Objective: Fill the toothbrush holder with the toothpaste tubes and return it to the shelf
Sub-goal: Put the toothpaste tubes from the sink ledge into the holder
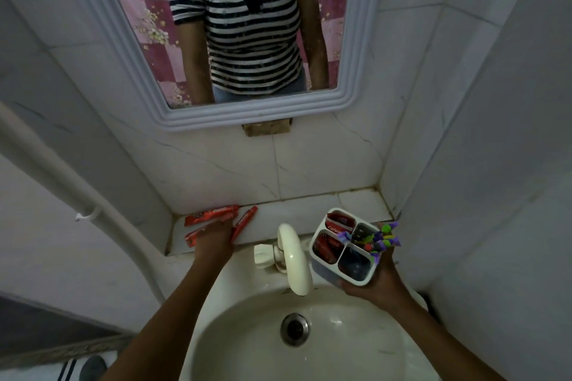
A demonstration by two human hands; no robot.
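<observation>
My right hand [376, 283] grips a white toothbrush holder [325, 269] with four compartments, held above the right side of the sink. Two of its left compartments hold red toothpaste tubes [339, 223]; colourful toothbrushes [382, 240] stick out of the far right one. My left hand [213, 240] rests on the tiled shelf [278, 219] over three red toothpaste tubes [212, 214] lying at the shelf's left end. Its fingers lie on the tubes; whether they grip one is hidden.
A cream tap [294, 260] stands between my hands at the back of the white sink [349, 346]. A framed mirror [142, 71] hangs above, and tiled walls close in on both sides. A white pipe [74, 192] runs down the left.
</observation>
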